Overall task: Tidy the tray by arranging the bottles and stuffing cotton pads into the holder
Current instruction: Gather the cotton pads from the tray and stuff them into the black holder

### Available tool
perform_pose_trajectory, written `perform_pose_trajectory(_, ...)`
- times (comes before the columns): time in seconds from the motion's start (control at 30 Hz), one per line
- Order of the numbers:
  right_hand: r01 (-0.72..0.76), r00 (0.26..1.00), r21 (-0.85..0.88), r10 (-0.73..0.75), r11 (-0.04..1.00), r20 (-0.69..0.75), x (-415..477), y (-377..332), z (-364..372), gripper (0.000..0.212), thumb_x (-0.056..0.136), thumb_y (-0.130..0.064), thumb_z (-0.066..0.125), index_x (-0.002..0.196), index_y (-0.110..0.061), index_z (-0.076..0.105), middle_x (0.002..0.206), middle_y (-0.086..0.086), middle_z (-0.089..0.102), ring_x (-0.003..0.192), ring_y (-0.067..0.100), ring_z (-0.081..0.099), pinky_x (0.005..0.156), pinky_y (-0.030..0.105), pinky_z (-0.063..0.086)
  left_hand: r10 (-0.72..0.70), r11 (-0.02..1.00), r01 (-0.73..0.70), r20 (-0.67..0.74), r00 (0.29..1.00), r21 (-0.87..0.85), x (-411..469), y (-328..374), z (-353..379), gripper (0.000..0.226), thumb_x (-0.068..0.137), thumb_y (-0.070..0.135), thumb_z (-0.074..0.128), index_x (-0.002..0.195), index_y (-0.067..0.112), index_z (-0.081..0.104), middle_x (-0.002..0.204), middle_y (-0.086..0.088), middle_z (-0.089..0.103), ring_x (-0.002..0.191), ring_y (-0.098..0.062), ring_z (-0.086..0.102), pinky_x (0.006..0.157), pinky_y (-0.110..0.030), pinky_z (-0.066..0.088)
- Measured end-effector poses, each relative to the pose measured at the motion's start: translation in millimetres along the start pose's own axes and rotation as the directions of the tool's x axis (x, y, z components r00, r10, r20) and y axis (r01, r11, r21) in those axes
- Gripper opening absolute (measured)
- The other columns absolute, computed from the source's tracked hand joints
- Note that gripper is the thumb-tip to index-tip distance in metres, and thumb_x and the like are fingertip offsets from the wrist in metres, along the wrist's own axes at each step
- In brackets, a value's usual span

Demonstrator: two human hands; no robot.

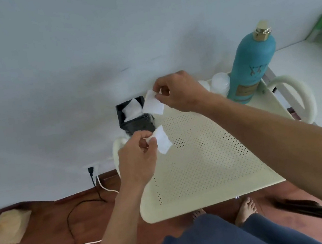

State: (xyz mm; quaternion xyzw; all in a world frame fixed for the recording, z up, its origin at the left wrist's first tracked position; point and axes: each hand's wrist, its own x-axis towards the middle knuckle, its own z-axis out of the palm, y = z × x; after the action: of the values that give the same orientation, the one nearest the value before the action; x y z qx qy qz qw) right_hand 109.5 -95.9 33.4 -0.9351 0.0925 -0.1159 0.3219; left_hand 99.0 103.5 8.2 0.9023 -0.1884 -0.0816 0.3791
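Each hand (138,159) (180,91) pinches a cotton pad (163,139) (153,104), apparently beside the holder (137,123).

The teal bottle (252,65) bears a crossed emblem and a gold label, both too blurred to read.

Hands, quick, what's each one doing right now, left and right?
Left hand: closed, pinching a white cotton pad near the black holder.
Right hand: closed, pinching another cotton pad just above the holder.
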Motion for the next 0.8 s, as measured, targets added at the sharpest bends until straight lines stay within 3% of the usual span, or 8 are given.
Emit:
perform_pose_trajectory(0.17,0.034,0.994,-0.052,-0.028,0.998,0.110,35.7,-27.2,21.2,0.015,0.085,-0.024,0.054,0.096,-0.021,0.065,0.083,-0.002,0.061,0.088,0.018,0.052,0.077,0.033,0.047,-0.017,0.999,0.014,-0.072,0.997,-0.043,7.6,-8.5,-32.6,0.009,0.084,0.023,0.061,0.087,0.031,0.058,0.058,0.010,0.062,0.057,-0.004,0.055,0.054,-0.023,0.043)
perform_pose_trajectory(0.3,0.036,0.977,-0.144,-0.004,0.989,0.215,50.9,-38.0,42.4,0.019,0.087,-0.024,0.052,0.102,-0.023,0.064,0.104,0.007,0.064,0.097,0.027,0.057,0.078,0.033,0.046,-0.013,0.999,0.010,-0.080,0.997,-0.034,18.6,-20.6,-49.2,0.010,0.085,0.020,0.061,0.090,0.028,0.057,0.061,0.014,0.061,0.063,0.000,0.058,0.051,-0.014,0.042)
perform_pose_trajectory(0.4,0.047,0.969,-0.252,0.017,0.966,0.248,54.8,-39.6,55.3,0.024,0.088,-0.019,0.050,0.107,-0.021,0.063,0.107,0.010,0.062,0.099,0.031,0.058,0.072,0.032,0.043,-0.025,0.999,0.021,-0.066,0.997,-0.047,27.2,-29.2,-53.9,0.014,0.085,0.020,0.060,0.088,0.032,0.054,0.064,0.013,0.061,0.065,0.000,0.058,0.055,-0.020,0.045)
perform_pose_trajectory(0.67,0.068,0.992,-0.321,-0.030,0.945,0.123,49.0,-41.4,72.2,0.019,0.085,-0.005,0.047,0.102,-0.009,0.054,0.087,0.017,0.060,0.074,0.036,0.057,0.061,0.036,0.045,0.010,0.985,-0.013,-0.014,1.000,-0.170,43.4,-36.0,-52.1,0.015,0.084,0.019,0.062,0.091,0.029,0.053,0.070,0.010,0.064,0.059,-0.001,0.059,0.052,-0.011,0.043)
perform_pose_trajectory(0.8,0.097,0.993,-0.205,-0.082,0.974,0.082,43.7,-38.1,66.1,0.011,0.087,-0.011,0.048,0.095,-0.011,0.055,0.081,0.011,0.061,0.074,0.028,0.050,0.062,0.036,0.044,0.008,0.983,-0.016,-0.044,0.999,-0.185,52.0,-36.7,-53.7,0.024,0.084,0.019,0.063,0.088,0.037,0.048,0.077,0.010,0.063,0.060,-0.002,0.062,0.050,-0.014,0.047)
